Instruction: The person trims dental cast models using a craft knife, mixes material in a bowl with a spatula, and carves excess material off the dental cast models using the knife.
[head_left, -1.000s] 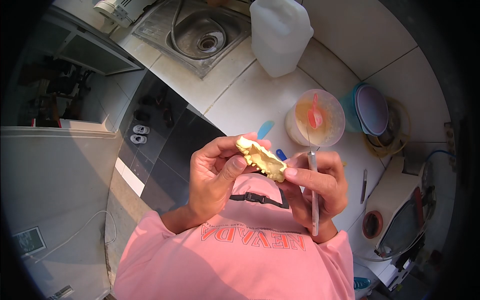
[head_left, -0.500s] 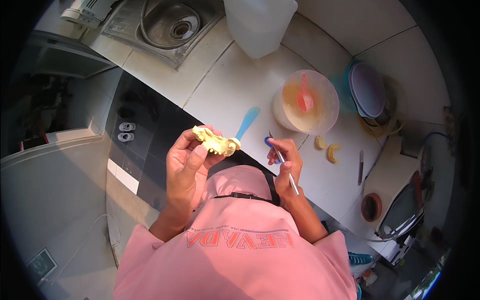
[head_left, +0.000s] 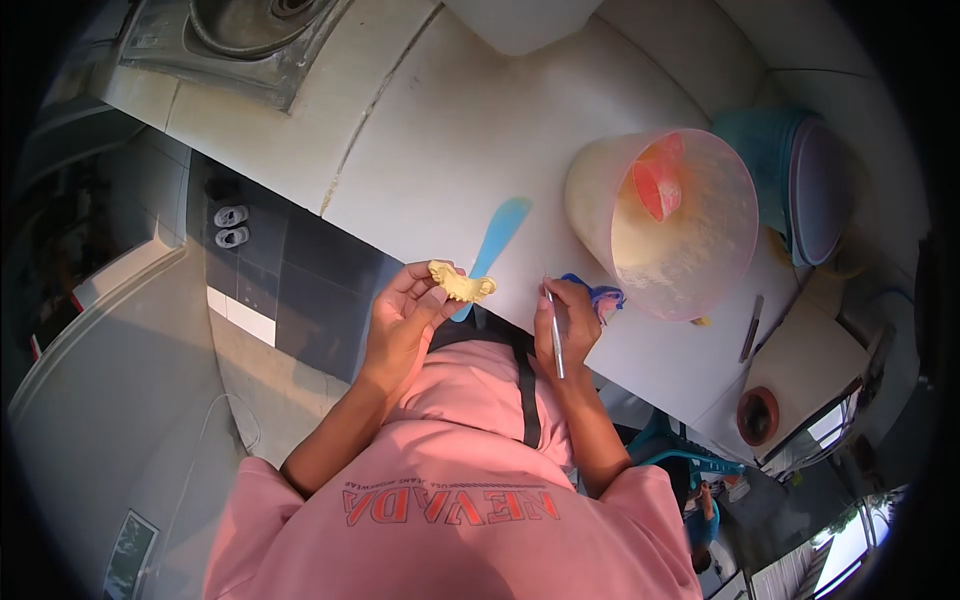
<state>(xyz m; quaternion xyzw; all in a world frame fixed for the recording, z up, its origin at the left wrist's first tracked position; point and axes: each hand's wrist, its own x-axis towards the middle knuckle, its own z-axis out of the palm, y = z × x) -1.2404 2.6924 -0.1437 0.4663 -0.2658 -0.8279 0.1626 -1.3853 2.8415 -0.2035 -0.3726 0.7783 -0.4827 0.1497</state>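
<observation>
My left hand (head_left: 403, 318) is closed on a pale yellow dental cast (head_left: 462, 286), its arch and tooth bumps facing up, near the counter's front edge. A slim silver knife-like tool (head_left: 557, 345) is gripped in my right hand (head_left: 575, 318), apart from the cast; its tip is too small to make out. Just beyond the right fingers shows a blue and pink piece (head_left: 606, 298), partly hidden by that hand. On the counter behind the cast lies a blue spatula (head_left: 502, 232), its lower part passing behind the cast.
A clear bucket (head_left: 585, 185) of pale powder holds a red scoop (head_left: 660, 185). To its right are stacked tubs (head_left: 812, 190) and a dark slim tool (head_left: 752, 328). A metal sink (head_left: 215, 75) is at upper left, a white container (head_left: 525, 25) at top. Another person (head_left: 703, 525) shows at lower right.
My view has shifted closer to the counter. The cast has tipped in my left hand, and the tool in my right hand stands more upright. The bucket now hides most of the yellow pieces.
</observation>
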